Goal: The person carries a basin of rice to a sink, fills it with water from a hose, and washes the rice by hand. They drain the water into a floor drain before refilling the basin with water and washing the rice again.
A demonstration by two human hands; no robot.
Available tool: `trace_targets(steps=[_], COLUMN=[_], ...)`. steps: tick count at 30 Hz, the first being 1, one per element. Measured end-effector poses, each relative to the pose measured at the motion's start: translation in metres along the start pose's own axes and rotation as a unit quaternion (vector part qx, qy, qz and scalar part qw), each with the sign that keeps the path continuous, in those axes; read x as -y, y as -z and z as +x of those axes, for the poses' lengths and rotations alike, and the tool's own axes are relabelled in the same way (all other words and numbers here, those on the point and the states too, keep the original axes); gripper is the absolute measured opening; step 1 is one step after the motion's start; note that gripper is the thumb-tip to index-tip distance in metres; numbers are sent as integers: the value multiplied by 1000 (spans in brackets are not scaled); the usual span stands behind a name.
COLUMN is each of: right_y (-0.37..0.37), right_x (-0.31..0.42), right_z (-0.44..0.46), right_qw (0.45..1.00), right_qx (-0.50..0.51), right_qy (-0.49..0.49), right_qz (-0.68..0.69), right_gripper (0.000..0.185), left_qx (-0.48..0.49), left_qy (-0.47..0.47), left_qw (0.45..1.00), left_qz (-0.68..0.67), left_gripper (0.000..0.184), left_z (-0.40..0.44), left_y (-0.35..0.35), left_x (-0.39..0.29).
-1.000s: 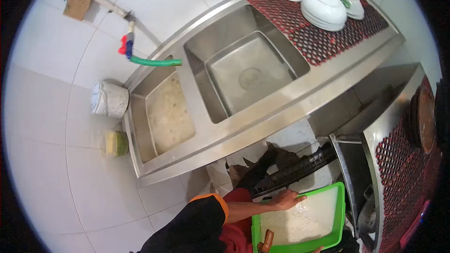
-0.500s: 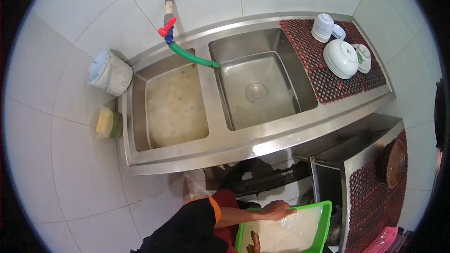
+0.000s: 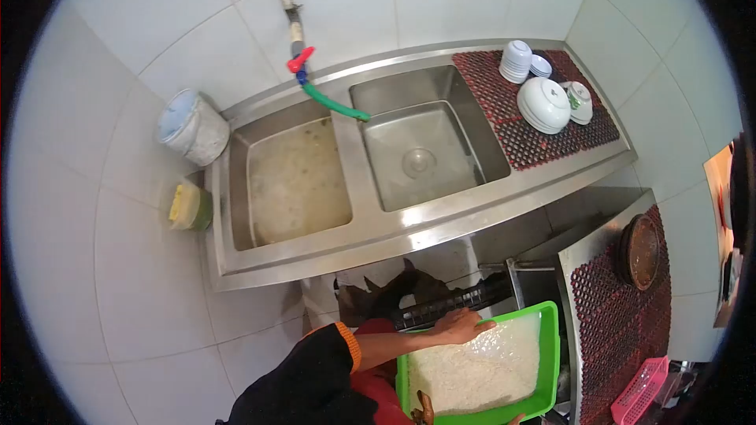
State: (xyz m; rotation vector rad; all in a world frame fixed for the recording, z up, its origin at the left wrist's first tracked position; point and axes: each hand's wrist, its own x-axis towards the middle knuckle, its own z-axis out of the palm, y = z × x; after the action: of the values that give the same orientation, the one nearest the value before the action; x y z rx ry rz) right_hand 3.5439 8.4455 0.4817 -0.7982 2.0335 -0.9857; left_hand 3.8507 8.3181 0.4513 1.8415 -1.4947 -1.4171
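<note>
My left hand (image 3: 461, 327) holds the far rim of a green tray (image 3: 548, 350) near the bottom. Pale grains like rice, under cloudy liquid, fill the tray (image 3: 480, 370). My left arm, in a black sleeve with an orange cuff, reaches in from the lower left. Only a few fingertips of my right hand (image 3: 516, 419) show, against the tray's near rim at the frame's bottom edge. A brown strap-like object (image 3: 423, 407) is beside the tray's lower left corner.
Beyond is a steel double sink (image 3: 358, 224); its left basin holds cloudy water (image 3: 295, 181). A green hose (image 3: 335, 104) hangs over the divider. White bowls (image 3: 543, 106) stand on a red mat (image 3: 488, 94). At the right are brown dishes (image 3: 642, 252) and a pink basket (image 3: 639, 392).
The camera view has turned and shifted, so the sink lies lower and more level in view. My left hand stays on the tray's rim.
</note>
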Motion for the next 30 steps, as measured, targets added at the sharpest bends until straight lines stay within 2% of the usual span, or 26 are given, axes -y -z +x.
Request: trace_targets(steps=[1, 2, 3, 5, 6, 7, 8, 9, 11, 12, 13, 15, 16, 17, 20, 22, 24, 27, 29, 30], right_y=[-5, 7, 7, 6, 9, 12, 19, 16, -9, -12, -16, -28, -34, -40, -56, -73, -89, -115, -132, -141], right_x=[9, -15, -13, -4, -8, -14, -22, -8, 38, 46, 47, 39, 44, 72, 100, 135, 161, 181, 191, 194], right_z=[-7, 9, 10, 15, 25, 39, 46, 39, 21, 20, 24, 39, 40, 26, 34, 27, 22, 27, 33, 33], right_qw=[999, 996, 997, 992, 992, 986, 976, 976, 984, 993, 993, 984, 982, 981, 983, 971, 973, 970, 958, 963], right_qx=[-33, -28, -25, -20, -24, -12, -2, -10, 29, 34, 31, 102, 99, 119, 116, 157, 155, 168, 216, 210], right_qy=[0, 49, 52, 79, 83, 67, 48, 49, 165, 75, 76, 36, 42, 49, 102, 118, 112, 123, 162, 147], right_qz=[26, -62, -60, -96, -93, -153, -213, -213, -67, -79, -79, 139, 156, 147, 105, 134, 131, 122, 95, 86], right_gripper=[53, 54, 54, 53, 53, 53, 52, 52, 49, 50, 50, 37, 35, 34, 28, 28, 27, 28, 30, 33], left_qx=[-13, -54, -59, 39, 38, 41, -24, -90, -112, -101, -88, -46, -85, -118, -123, -176, -180, -208, -256, -258], left_qy=[-8, -24, -24, 60, 70, 62, 42, 21, 20, 24, 30, 51, 36, 22, 28, -11, 0, -2, 4, 5], left_qw=[1000, 998, 998, 997, 997, 997, 999, 996, 993, 995, 996, 998, 996, 993, 992, 984, 983, 978, 966, 966], left_qz=[5, 1, 2, -16, -23, -22, -9, 2, -16, -8, 1, -15, -8, -3, 7, 14, 15, 25, 13, 13], left_gripper=[72, 72, 72, 72, 71, 71, 70, 70, 69, 69, 69, 69, 68, 68, 64, 62, 61, 60, 61, 61], left_z=[-1, -3, -10, -24, -22, -21, -19, -19, -21, -24, -27, -32, -34, -38, -51, -54, -69, -74, -73, -70], left_y=[-2, -4, 6, 37, 37, 35, 32, 30, 39, 48, 57, 73, 79, 83, 117, 133, 159, 187, 201, 205], left_x=[2, 5, -1, -22, -20, -16, -11, -8, -11, -13, -16, -20, -20, -20, -32, -27, -43, -39, -34, -26])
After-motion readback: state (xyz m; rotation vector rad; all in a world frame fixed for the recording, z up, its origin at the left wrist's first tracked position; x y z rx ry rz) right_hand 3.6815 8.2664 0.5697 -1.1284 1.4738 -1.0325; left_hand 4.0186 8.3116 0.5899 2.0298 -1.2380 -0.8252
